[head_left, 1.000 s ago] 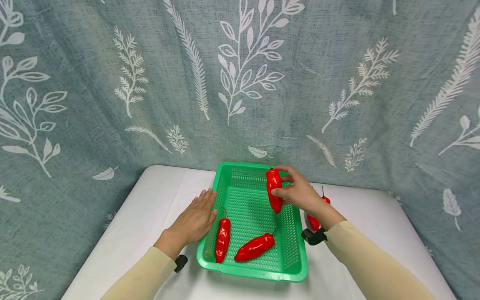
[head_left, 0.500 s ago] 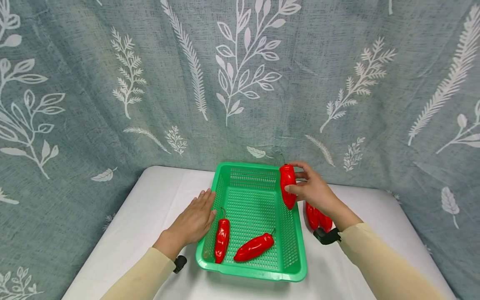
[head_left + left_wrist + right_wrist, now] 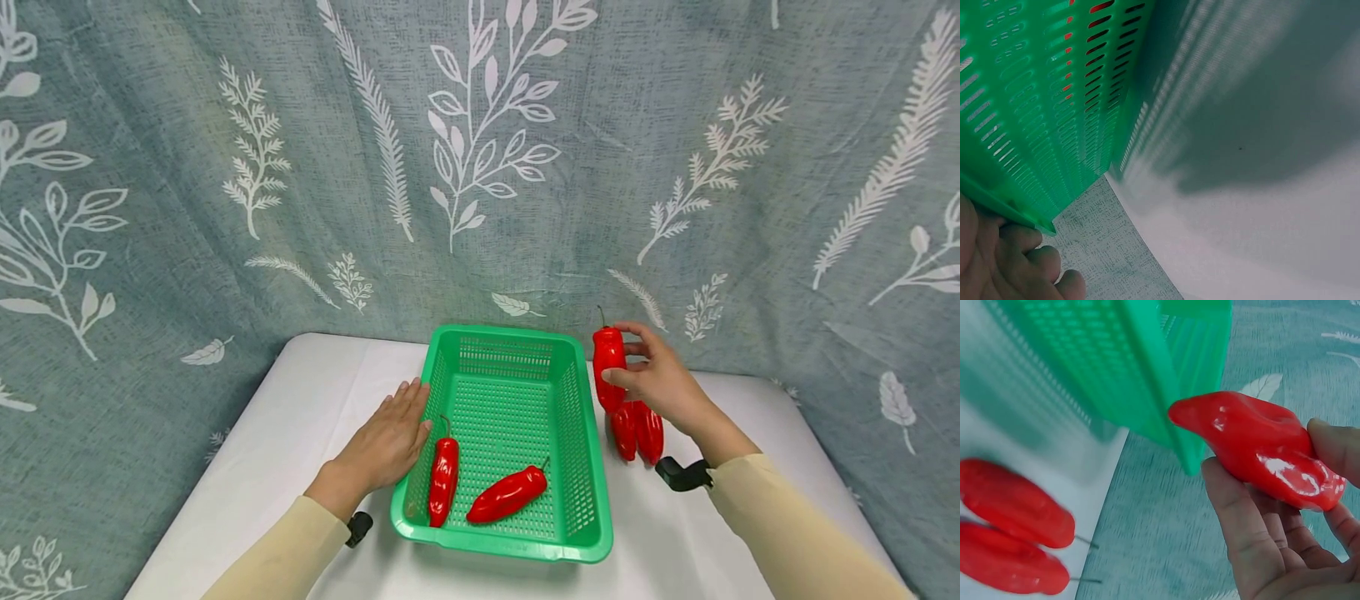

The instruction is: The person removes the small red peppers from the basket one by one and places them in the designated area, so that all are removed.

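My right hand [image 3: 656,379] holds a red chili pepper [image 3: 608,367] between thumb and fingers, just past the basket's right rim, its stem pointing up. In the right wrist view the pepper [image 3: 1260,440] shows its tapered tip towards the basket. Against the left rim of the green plastic basket [image 3: 504,550] rests my left hand [image 3: 390,437], fingers straight. Two red peppers lie inside the basket: one upright along the left wall [image 3: 444,482], one slanted near the front [image 3: 507,495]. On the white table, two more peppers [image 3: 649,435] lie side by side below my right hand.
A white cloth covers the table [image 3: 300,433]. Behind it and at the sides hangs a grey-green curtain [image 3: 360,167] with white leaf prints, close to the basket's far rim.
My right hand has carried the pepper from above the basket rightwards over its rim, to above the table. The two peppers on the table now show more fully. The left hand stays put.
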`<state>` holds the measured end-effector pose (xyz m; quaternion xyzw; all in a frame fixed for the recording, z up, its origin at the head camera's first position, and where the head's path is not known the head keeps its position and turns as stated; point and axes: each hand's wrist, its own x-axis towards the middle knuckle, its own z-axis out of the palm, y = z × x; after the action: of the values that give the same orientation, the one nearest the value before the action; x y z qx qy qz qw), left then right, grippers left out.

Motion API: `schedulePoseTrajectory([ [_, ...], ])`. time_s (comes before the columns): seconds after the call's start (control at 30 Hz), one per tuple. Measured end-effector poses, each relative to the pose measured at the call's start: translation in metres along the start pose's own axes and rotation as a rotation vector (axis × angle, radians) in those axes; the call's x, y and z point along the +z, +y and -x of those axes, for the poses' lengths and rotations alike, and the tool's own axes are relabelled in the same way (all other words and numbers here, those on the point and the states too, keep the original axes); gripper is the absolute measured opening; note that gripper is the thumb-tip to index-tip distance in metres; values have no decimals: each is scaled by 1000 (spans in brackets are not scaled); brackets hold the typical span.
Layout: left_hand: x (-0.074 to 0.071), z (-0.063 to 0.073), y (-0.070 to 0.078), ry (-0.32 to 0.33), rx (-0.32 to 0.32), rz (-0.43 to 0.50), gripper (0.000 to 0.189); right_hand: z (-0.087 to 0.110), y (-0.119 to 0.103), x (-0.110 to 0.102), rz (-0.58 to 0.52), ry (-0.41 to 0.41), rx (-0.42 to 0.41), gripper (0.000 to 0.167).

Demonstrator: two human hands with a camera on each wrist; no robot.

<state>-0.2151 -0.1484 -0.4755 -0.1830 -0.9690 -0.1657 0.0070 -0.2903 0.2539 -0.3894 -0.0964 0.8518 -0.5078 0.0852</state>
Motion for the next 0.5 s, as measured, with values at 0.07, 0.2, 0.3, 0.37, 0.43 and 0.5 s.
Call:
schedulePoseTrajectory([
  [0.07,0,0,0,5,4,-9,63,1,4,-4,8,8,5,83],
  [0.2,-1,0,1,11,9,-20,63,4,11,-14,47,30,23,83],
  [0.3,-1,1,1,7,11,-22,63,6,17,-21,89,51,46,84],
  [0.37,-1,1,1,4,12,-23,63,8,22,-26,127,67,61,84],
  [0.43,-2,1,1,4,14,-21,63,9,27,-30,156,79,76,84],
  [0.5,-1,1,1,6,17,-20,63,11,33,-34,185,93,87,83],
])
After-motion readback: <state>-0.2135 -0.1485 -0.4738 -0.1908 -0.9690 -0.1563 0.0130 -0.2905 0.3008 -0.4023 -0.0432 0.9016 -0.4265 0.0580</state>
